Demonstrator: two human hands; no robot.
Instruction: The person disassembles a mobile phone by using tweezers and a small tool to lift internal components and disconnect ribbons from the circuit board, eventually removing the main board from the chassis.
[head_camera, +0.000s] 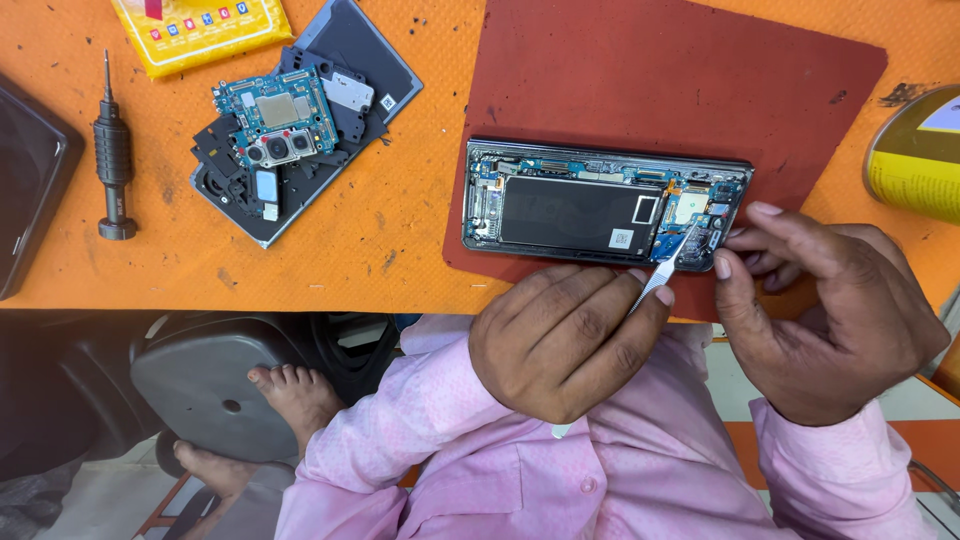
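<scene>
At twelve o'clock from both hands, flat on a dark red mat (650, 70): an opened phone (600, 205), back off, black battery and blue boards facing up, long side running nine to three. Laid on the mat, seemingly, to keep it from sliding on the orange table (400, 230) and to bring its right end within easy reach.

Left hand (565, 345): knuckles up, fingers folded under, closed on slim metal tweezers (668, 268) pinched between thumb and forefinger. Angled toward one o'clock, tips down among the small connectors at the phone's three o'clock end. Heel of the hand set at the table's near edge, likely for steadiness.

Right hand (835, 310): at three o'clock of the left, palm turned inward, fingers loosely curled, grasping nothing visible. Fingertips touching the phone's right end beside the tweezer tips, probably bracing the frame. Thumb pointing to eleven o'clock, just beside the tweezers.

Well apart at ten o'clock: a blue circuit board (275, 115) with twin camera lenses, lying on a dark back cover (360, 45) among loose black shields. Farther toward nine, a black screwdriver (113, 150) lying tip toward twelve. Beyond the board, a yellow packet (200, 30); at two o'clock, cut off by the frame, a yellow round container (915, 155).
</scene>
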